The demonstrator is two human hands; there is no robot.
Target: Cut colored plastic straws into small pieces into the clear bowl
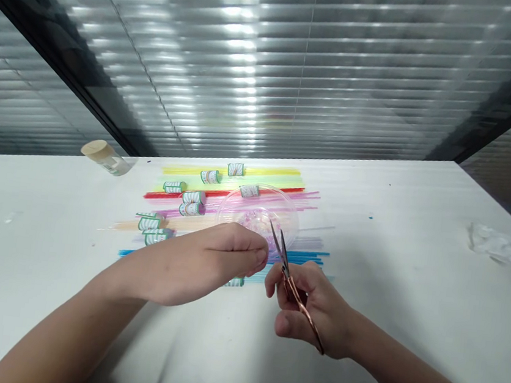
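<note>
My left hand (217,264) is closed, thumb pressed to the fingers; what it pinches, if anything, is hidden. It hovers over the front of a clear round bowl (297,211) that has small pinkish bits in it. My right hand (310,311) holds copper-handled scissors (293,288), their blades slightly apart and pointing up beside my left fingertips. Bundles of thin coloured strips lie side by side under and around the bowl: yellow (276,172), red (167,195), pink and blue (312,258). Printed paper bands (236,169) wrap several of them.
A jar with a wooden lid (105,157) lies tilted at the back left of the white table (414,252). Crumpled clear plastic (498,244) is at the right. Glass with blinds (270,64) stands behind the table.
</note>
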